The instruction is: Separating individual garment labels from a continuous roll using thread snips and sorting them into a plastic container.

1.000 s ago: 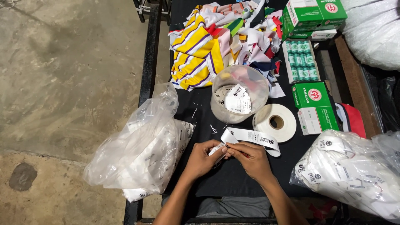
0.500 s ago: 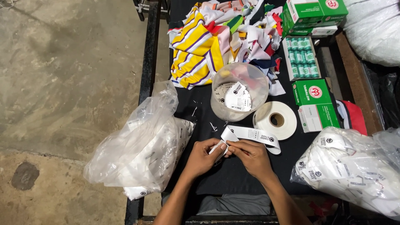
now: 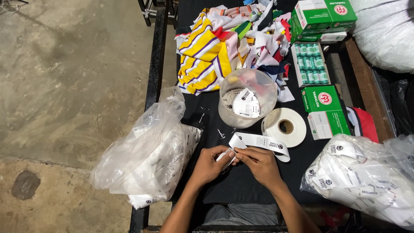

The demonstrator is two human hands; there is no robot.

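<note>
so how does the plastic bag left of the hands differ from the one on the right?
The left bag hangs partly over the table edge; the right bag lies on the table top. The left bag looks loosely filled and slumped; the right bag is packed tight with white printed labels. The left bag's film hides most contents; the right bag's labels show clearly. Both are clear plastic holding white labels.

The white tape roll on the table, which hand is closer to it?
Right. The right hand sits just below and left of the white tape roll, pinching the label strip. The left hand is farther left, on the other side of the right one.
</note>
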